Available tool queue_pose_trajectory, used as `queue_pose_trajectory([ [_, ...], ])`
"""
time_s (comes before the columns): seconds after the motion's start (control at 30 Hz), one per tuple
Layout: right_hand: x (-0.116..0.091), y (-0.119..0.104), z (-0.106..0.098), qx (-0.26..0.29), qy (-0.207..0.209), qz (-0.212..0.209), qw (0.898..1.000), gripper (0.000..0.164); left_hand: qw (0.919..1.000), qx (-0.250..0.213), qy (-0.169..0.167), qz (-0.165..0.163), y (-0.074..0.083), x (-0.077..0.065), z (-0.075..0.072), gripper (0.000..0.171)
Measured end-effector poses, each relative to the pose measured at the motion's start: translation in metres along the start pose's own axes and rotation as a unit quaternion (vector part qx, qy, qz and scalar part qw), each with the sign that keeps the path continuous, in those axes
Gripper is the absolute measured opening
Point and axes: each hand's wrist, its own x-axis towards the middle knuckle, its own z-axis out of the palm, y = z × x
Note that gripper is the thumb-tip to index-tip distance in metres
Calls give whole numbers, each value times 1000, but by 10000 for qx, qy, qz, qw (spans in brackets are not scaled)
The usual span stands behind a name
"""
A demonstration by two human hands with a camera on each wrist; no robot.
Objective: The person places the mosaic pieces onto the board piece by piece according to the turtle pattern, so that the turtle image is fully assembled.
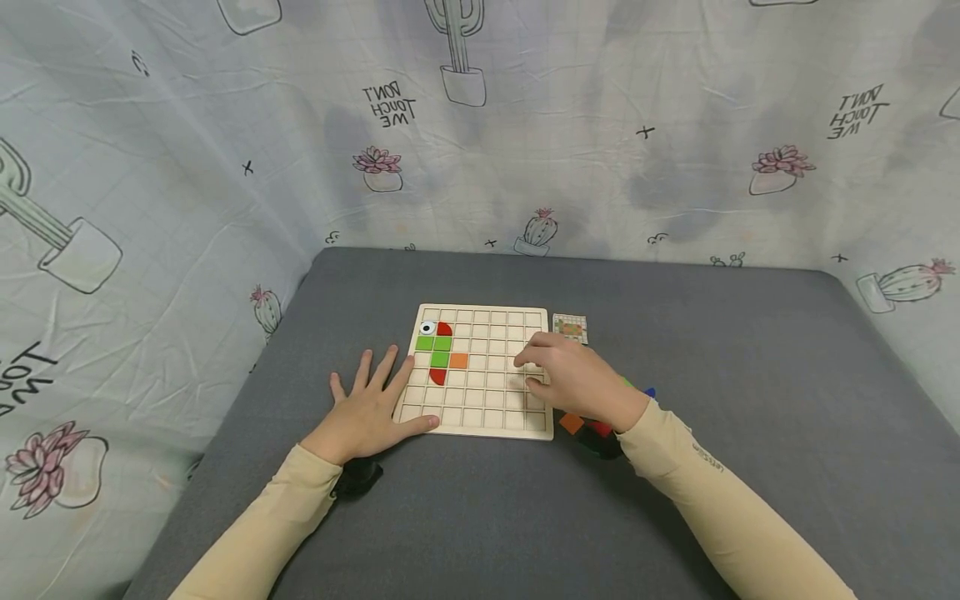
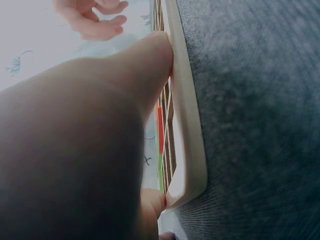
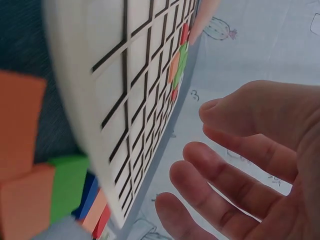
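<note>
A wooden grid board (image 1: 498, 396) lies on the grey table. In its upper left squares sit a white tile with a black eye dot (image 1: 427, 328), green square tiles (image 1: 440, 359), two red rounded tiles (image 1: 445, 329) and an orange square tile (image 1: 458, 361). My left hand (image 1: 367, 417) rests with spread fingers on the board's left side, its thumb at the near edge. Over the right part of the board hovers my right hand (image 1: 573, 375). The right wrist view shows its fingers (image 3: 200, 155) loosely bent, thumb apart from them, with nothing between.
Loose coloured pieces, among them an orange one (image 1: 571, 423) and a green one (image 3: 69, 180), lie beside the board's near right corner, partly hidden under my right wrist. A small pattern card (image 1: 570, 323) lies at its far right. Printed cloth (image 1: 570, 150) hangs behind the table.
</note>
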Motion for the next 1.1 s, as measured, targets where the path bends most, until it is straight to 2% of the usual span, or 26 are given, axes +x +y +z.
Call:
queue_pose_trajectory([
  [0.37,-21,15,-9,55,241,95,9996,20,10000,-51,11,9,0,-1,0,110],
  [0.6,-27,23,-17,-26,58,478,9988,24,10000,-35,24,23,-1,0,2,110],
  [0.87,-38,36,-22,38,71,613,9981,23,10000,-37,26,14,0,0,2,111],
  [1.1,-42,44,-26,113,-160,926,9955,26,10000,-35,17,-7,0,0,2,111],
])
